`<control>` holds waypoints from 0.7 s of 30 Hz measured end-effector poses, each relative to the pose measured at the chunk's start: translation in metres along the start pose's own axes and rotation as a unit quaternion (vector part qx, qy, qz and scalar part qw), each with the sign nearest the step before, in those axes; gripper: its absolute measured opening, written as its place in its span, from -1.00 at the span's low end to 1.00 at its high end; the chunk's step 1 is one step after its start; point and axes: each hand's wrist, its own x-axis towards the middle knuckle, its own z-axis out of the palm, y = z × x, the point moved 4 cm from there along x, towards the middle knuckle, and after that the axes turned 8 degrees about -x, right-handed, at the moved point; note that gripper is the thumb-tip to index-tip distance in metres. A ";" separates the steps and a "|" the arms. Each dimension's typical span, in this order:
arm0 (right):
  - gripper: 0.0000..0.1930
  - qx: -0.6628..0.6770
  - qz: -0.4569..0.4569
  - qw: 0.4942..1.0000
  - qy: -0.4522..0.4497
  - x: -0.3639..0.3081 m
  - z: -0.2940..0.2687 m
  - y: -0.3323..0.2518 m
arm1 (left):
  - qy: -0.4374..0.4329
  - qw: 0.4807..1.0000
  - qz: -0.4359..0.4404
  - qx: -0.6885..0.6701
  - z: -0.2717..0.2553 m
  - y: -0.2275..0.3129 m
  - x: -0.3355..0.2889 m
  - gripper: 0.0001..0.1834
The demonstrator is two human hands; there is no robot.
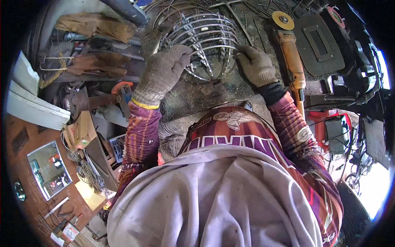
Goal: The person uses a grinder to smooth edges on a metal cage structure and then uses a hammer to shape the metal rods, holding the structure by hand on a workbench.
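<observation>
A rounded cage of bent metal rods (205,28) rests on the dark workbench (205,99) in front of me. My left hand (166,70), in a grey-brown knit glove with a yellow cuff edge, is closed at the cage's near left side. My right hand (257,66), gloved the same way, is closed at the near right side. Between them spans a curved metal rod (214,47), each hand pinching one end of it against the cage's upright rods. The fingertips are partly hidden behind the gloves.
Right of the cage lies an orange angle grinder (291,57) with a yellow disc (283,20), beside a dark welding mask (319,45). Brown leather-like gloves (96,26) lie at left, near an orange clamp-like tool (122,87). A metal T-shaped bar (240,22) lies behind.
</observation>
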 end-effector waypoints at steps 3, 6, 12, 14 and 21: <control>-0.65 -0.025 0.010 1.000 0.008 0.003 0.005 0.002 | 0.095 0.995 0.012 -0.035 -0.005 0.001 -0.016 -0.80; -0.65 -0.026 0.020 0.999 0.014 0.003 0.010 0.006 | 0.219 0.970 -0.017 -0.106 -0.022 -0.021 -0.040 -0.81; -0.66 0.002 -0.018 1.000 0.015 -0.001 0.001 0.004 | 0.207 0.964 -0.107 -0.125 -0.016 -0.063 -0.097 -0.76; -0.67 0.008 -0.019 1.000 0.004 0.000 0.002 0.004 | 0.195 0.973 -0.110 -0.051 -0.003 -0.062 -0.102 -0.67; -0.66 -0.033 0.035 0.999 -0.009 0.004 0.007 0.006 | 0.223 0.970 -0.067 0.062 0.029 -0.070 -0.083 -0.45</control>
